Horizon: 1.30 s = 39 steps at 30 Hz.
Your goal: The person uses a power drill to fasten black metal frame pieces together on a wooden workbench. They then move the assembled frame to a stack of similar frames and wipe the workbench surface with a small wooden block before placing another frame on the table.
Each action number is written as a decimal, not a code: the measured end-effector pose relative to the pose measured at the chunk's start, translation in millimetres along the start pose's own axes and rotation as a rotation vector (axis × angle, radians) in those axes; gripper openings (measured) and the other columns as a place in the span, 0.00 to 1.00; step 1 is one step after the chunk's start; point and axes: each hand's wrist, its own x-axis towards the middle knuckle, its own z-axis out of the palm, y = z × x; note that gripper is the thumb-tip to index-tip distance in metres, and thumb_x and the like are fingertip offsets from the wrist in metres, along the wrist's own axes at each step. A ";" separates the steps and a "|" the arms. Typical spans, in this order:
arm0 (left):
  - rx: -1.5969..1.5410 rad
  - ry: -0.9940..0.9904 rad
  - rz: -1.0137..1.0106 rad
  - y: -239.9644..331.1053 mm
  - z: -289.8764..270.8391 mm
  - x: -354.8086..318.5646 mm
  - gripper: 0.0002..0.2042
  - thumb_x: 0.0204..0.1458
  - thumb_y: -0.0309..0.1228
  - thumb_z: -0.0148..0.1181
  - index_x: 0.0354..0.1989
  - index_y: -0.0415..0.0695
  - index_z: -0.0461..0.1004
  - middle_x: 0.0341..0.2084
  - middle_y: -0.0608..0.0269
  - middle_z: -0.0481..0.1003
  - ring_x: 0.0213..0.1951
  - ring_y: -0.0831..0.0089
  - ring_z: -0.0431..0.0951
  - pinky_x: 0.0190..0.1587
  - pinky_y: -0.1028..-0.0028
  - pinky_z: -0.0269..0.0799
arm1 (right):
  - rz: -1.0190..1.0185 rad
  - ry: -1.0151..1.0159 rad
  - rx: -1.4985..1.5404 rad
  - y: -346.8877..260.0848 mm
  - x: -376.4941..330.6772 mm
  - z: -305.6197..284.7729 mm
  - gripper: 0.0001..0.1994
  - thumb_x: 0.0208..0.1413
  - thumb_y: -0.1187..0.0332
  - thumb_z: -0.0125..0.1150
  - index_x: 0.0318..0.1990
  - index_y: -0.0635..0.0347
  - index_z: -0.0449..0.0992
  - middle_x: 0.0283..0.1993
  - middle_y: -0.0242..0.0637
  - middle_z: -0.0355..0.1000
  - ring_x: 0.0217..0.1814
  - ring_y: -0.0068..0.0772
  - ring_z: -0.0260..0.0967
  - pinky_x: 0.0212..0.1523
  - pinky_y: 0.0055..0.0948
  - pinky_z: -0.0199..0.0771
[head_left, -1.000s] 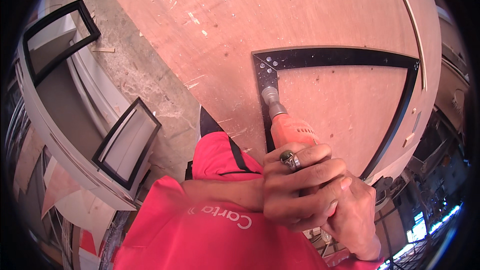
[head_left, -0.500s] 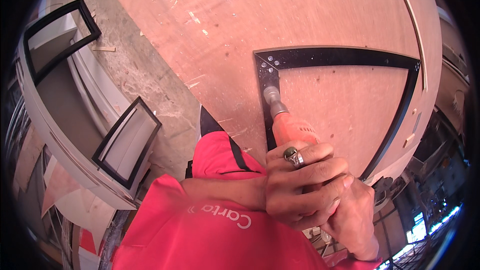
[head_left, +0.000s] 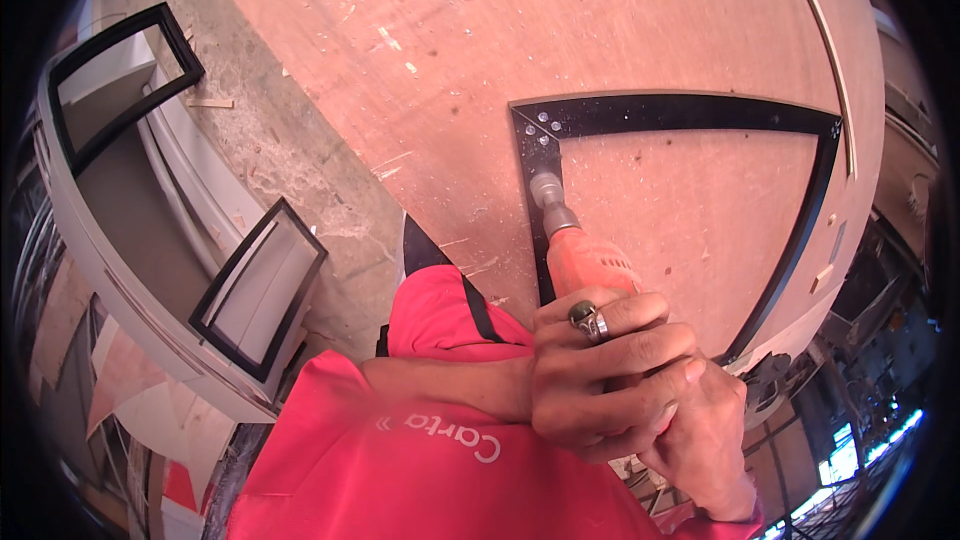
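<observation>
Both hands close around an orange power drill (head_left: 590, 265) held over a plywood bench (head_left: 560, 30). The left hand (head_left: 600, 370), a dark-stoned ring (head_left: 588, 318) on one finger, wraps its fingers fully round the drill body from the near side. The right hand (head_left: 700, 440) lies beneath and behind it, curled about the rear of the tool; its grip is partly hidden by the left hand. The drill's grey chuck (head_left: 548, 192) points away from the person, its tip meeting the black metal frame (head_left: 690, 112) at that frame's corner plate (head_left: 540, 130), which carries several small screw heads. The frame lies flat on the bench, toward the right-hand edge, one bar running right from the corner and another running back toward the person under the drill. Left of the bench, two black-edged grey panels (head_left: 250, 300) stand beside a rough concrete strip (head_left: 270, 140). The person wears a red shirt (head_left: 400, 460).
</observation>
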 end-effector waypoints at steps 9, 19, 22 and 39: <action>-0.024 0.100 0.040 -1.9 6.8 -7.0 0.13 0.46 0.30 0.65 0.37 0.35 0.84 0.33 0.50 0.83 0.32 0.57 0.84 0.30 0.66 0.72 | -0.042 0.031 -0.034 5.5 -9.1 10.4 0.15 0.49 0.69 0.74 0.42 0.63 0.77 0.33 0.44 0.73 0.31 0.51 0.77 0.29 0.46 0.77; -0.028 0.096 0.019 1.1 1.5 -2.1 0.13 0.44 0.27 0.62 0.37 0.37 0.86 0.33 0.52 0.85 0.31 0.58 0.84 0.28 0.67 0.71 | -0.026 0.030 -0.041 1.8 -9.4 11.4 0.18 0.50 0.71 0.72 0.47 0.65 0.74 0.33 0.47 0.74 0.32 0.53 0.77 0.30 0.47 0.78; -0.028 0.104 0.023 0.9 1.6 -1.6 0.13 0.43 0.28 0.62 0.36 0.36 0.86 0.32 0.51 0.85 0.30 0.58 0.84 0.28 0.67 0.71 | -0.020 0.038 -0.031 0.9 -10.1 12.1 0.19 0.49 0.71 0.72 0.47 0.65 0.74 0.33 0.47 0.75 0.32 0.53 0.78 0.31 0.47 0.78; -0.062 0.084 0.039 2.0 1.9 -0.7 0.11 0.46 0.26 0.63 0.36 0.34 0.85 0.31 0.50 0.84 0.30 0.59 0.84 0.28 0.68 0.70 | 0.018 0.064 -0.025 -3.3 -12.8 11.3 0.18 0.51 0.69 0.73 0.48 0.64 0.75 0.34 0.47 0.75 0.33 0.55 0.78 0.32 0.47 0.78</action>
